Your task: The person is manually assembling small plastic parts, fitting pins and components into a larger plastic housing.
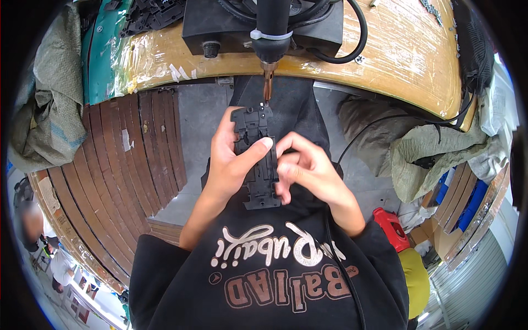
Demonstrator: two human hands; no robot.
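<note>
My left hand (233, 159) is wrapped round a long black plastic part (257, 184), with its thumb pressed on the upper face. Small posts and ribs cover the part, and a few tiny bright spots show at its far end. Right above that end points the bit of a hanging power screwdriver (268, 82); whether they touch I cannot tell. My right hand (309, 168) is at the part's right edge, fingers curled and drawn together near the thumb. What sits between those fingertips, if anything, is too small to make out.
A black control box (247, 38) with a knob and cables stands on the wooden table (401, 66). Black plastic pieces (151, 16) are heaped at the far left. Sacks (440, 154) flank both sides. Brown boards (118, 148) stand at left, a red plastic object (391, 228) at right.
</note>
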